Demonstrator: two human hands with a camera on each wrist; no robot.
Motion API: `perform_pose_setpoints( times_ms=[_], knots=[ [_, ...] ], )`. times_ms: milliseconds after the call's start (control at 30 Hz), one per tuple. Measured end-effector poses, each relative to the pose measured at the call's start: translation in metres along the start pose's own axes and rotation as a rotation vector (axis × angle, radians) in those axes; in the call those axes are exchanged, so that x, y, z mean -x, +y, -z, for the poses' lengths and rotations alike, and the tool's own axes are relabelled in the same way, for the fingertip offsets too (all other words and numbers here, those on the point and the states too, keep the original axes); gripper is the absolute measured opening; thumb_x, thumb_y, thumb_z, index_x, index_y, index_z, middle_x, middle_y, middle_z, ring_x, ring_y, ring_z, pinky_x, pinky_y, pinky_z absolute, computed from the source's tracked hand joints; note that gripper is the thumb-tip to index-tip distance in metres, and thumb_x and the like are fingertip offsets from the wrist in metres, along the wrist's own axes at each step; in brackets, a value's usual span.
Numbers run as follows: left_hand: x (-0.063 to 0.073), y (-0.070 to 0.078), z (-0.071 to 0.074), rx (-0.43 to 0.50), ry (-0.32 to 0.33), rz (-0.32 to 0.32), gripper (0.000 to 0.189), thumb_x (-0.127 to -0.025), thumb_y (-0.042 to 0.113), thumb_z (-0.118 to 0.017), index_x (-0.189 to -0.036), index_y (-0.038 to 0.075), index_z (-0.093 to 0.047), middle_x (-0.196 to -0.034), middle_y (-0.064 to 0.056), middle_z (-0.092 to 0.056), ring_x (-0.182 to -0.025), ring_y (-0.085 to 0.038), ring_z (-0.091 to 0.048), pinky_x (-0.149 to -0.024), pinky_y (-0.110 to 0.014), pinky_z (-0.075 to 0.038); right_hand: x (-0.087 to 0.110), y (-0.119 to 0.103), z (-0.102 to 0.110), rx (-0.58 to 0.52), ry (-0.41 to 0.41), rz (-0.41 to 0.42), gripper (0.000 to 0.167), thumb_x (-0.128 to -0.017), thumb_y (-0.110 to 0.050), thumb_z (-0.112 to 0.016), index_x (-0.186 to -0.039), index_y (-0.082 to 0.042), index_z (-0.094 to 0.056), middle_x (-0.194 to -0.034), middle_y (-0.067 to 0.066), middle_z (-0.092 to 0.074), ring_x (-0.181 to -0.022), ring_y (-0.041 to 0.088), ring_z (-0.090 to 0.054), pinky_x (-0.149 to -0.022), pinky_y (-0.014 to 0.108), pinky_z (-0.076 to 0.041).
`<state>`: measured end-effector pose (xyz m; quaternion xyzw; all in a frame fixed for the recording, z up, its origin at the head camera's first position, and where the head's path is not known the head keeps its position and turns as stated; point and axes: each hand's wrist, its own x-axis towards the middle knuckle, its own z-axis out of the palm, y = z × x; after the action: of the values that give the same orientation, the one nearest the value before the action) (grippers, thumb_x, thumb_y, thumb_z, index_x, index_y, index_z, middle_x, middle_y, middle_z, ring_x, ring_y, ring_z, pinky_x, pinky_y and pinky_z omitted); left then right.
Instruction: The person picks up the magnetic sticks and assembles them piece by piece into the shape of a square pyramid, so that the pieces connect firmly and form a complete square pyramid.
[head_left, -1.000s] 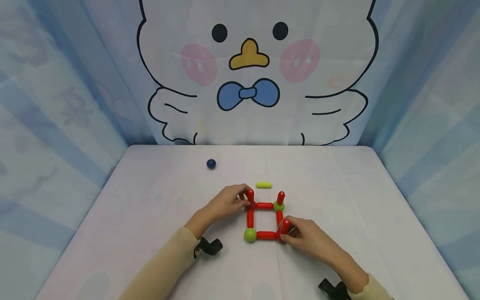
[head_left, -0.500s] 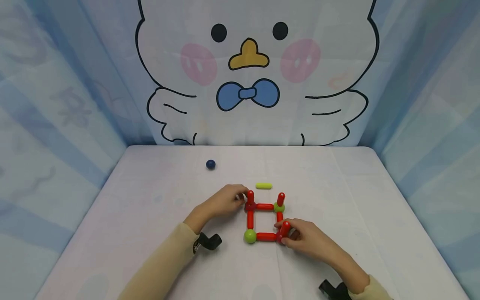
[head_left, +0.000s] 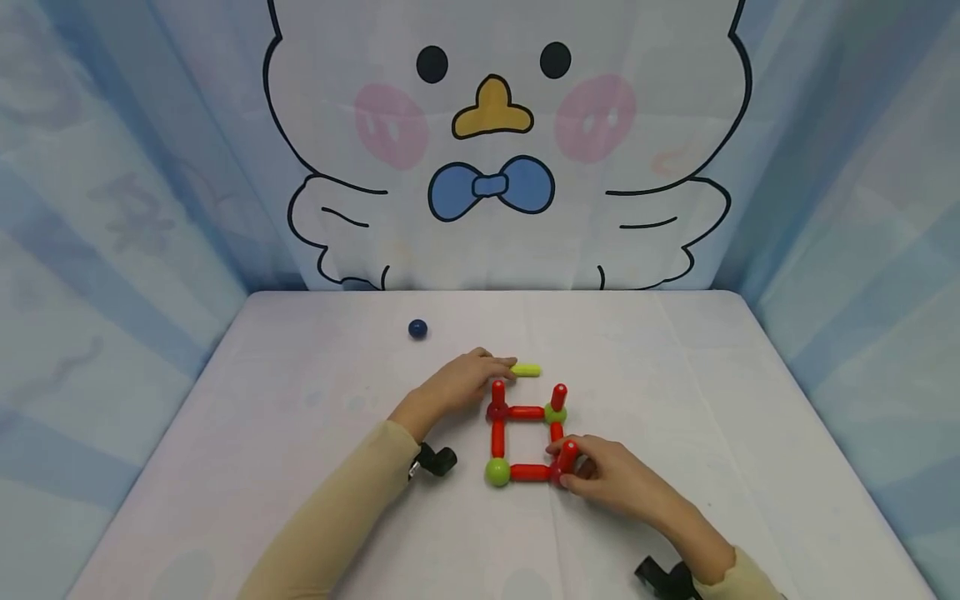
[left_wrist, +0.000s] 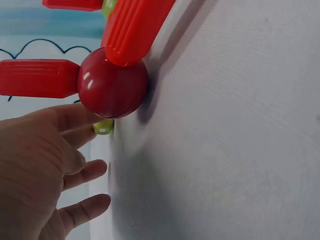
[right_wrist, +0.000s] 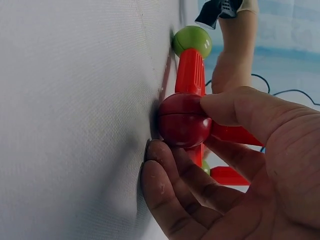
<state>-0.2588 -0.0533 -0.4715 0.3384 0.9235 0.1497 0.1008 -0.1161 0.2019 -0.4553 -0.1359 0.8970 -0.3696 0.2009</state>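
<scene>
A square of red rods (head_left: 529, 472) joined by dark red and green balls lies on the table. Upright red rods stand on three of its corners; the near-left green ball (head_left: 497, 472) bears none. My right hand (head_left: 622, 477) holds the near-right dark red ball (right_wrist: 184, 121), thumb on one side and fingers round the other. Beyond the square, my left hand (head_left: 463, 383) reaches with extended fingers to the left end of a loose yellow-green rod (head_left: 528, 370). In the left wrist view, the far-left dark red ball (left_wrist: 112, 86) partly hides those fingertips, so their contact is unclear.
A dark blue ball (head_left: 417, 329) sits near the back of the white table (head_left: 247, 467), left of the square. Behind the table hangs a curtain (head_left: 491, 242) with a cartoon bird; more curtains flank both sides.
My left hand has left the far-left corner of the square and moved away from me and right, to the yellow-green rod. The right hand stays at the near-right ball.
</scene>
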Motion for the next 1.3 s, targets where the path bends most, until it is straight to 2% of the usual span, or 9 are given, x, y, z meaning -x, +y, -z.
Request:
perform_pose_setpoints(
  times_ms=[167,267,400,600,733,900,1067,1200,1300],
  knots=[
    [-0.001,-0.002,-0.002,-0.103,0.046,0.019,0.024,-0.102,0.013,-0.064,-0.122,0.021,-0.073,-0.141,0.0,-0.063,-0.127,-0.023,-0.055,-0.11,-0.038,-0.048,0.002,-0.002,0.0,-0.004,0.005,-0.001,0.037,-0.092,-0.016,-0.077,-0.128,-0.016,-0.068,-0.101,-0.003,-0.066,-0.081,0.016,-0.059,-0.066,0.024,-0.052],
    [0.001,-0.004,-0.004,-0.156,0.08,0.06,0.011,-0.099,0.023,-0.07,-0.109,0.019,-0.071,-0.12,-0.002,-0.066,-0.109,-0.022,-0.057,-0.096,-0.035,-0.052,0.002,-0.002,-0.001,-0.008,0.007,-0.003,0.037,-0.092,-0.016,-0.077,-0.128,-0.016,-0.068,-0.101,-0.003,-0.066,-0.081,0.016,-0.059,-0.066,0.023,-0.052],
    [0.004,-0.003,-0.002,-0.153,0.095,0.145,0.017,-0.094,0.022,-0.076,-0.097,0.015,-0.061,-0.095,0.0,-0.06,-0.088,-0.019,-0.052,-0.079,-0.031,-0.049,0.002,-0.001,-0.002,-0.009,0.006,0.008,0.036,-0.093,-0.016,-0.077,-0.128,-0.015,-0.068,-0.101,-0.003,-0.065,-0.08,0.016,-0.059,-0.066,0.023,-0.052],
    [0.014,-0.004,0.002,-0.01,0.104,0.275,0.021,-0.092,0.016,-0.076,-0.104,0.015,-0.059,-0.095,-0.001,-0.059,-0.086,-0.019,-0.053,-0.081,-0.033,-0.051,0.002,-0.002,-0.002,-0.007,0.005,0.018,0.036,-0.093,-0.017,-0.076,-0.128,-0.015,-0.067,-0.102,-0.003,-0.066,-0.08,0.016,-0.059,-0.066,0.023,-0.051],
    [0.024,-0.007,0.004,0.12,0.148,0.313,0.021,-0.092,0.014,-0.073,-0.107,0.014,-0.059,-0.101,-0.003,-0.058,-0.089,-0.019,-0.055,-0.086,-0.035,-0.053,0.003,-0.001,-0.002,-0.004,0.01,0.015,0.036,-0.094,-0.017,-0.076,-0.129,-0.015,-0.067,-0.103,-0.003,-0.067,-0.08,0.016,-0.059,-0.066,0.023,-0.051],
    [0.039,-0.012,0.005,0.287,0.235,0.307,0.021,-0.091,0.01,-0.071,-0.107,0.012,-0.058,-0.103,-0.004,-0.059,-0.093,-0.019,-0.059,-0.086,-0.035,-0.055,0.003,-0.002,-0.002,-0.028,0.014,0.007,0.037,-0.094,-0.019,-0.076,-0.13,-0.016,-0.068,-0.099,-0.002,-0.066,-0.079,0.016,-0.059,-0.065,0.023,-0.05],
    [0.055,-0.008,0.009,0.446,0.295,0.284,0.021,-0.09,0.006,-0.071,-0.105,0.01,-0.058,-0.105,-0.005,-0.063,-0.099,-0.02,-0.064,-0.088,-0.034,-0.058,0.002,-0.002,-0.002,-0.029,0.018,0.004,0.038,-0.094,-0.019,-0.077,-0.13,-0.016,-0.068,-0.097,-0.002,-0.065,-0.078,0.016,-0.058,-0.065,0.023,-0.05],
    [0.067,0.0,0.012,0.511,0.327,0.281,0.022,-0.09,0.005,-0.071,-0.106,0.011,-0.057,-0.106,-0.004,-0.063,-0.098,-0.017,-0.065,-0.086,-0.033,-0.058,0.001,-0.002,-0.002,-0.023,0.019,0.003,0.038,-0.094,-0.019,-0.076,-0.13,-0.016,-0.067,-0.097,-0.002,-0.064,-0.077,0.016,-0.057,-0.064,0.023,-0.049],
    [0.075,0.01,0.014,0.535,0.342,0.249,0.023,-0.09,0.003,-0.069,-0.107,0.011,-0.056,-0.106,-0.003,-0.063,-0.097,-0.017,-0.065,-0.086,-0.034,-0.058,0.0,-0.003,-0.002,-0.017,0.02,0.002,0.038,-0.094,-0.018,-0.076,-0.131,-0.015,-0.067,-0.096,-0.002,-0.064,-0.076,0.016,-0.056,-0.064,0.023,-0.048]
  ],
)
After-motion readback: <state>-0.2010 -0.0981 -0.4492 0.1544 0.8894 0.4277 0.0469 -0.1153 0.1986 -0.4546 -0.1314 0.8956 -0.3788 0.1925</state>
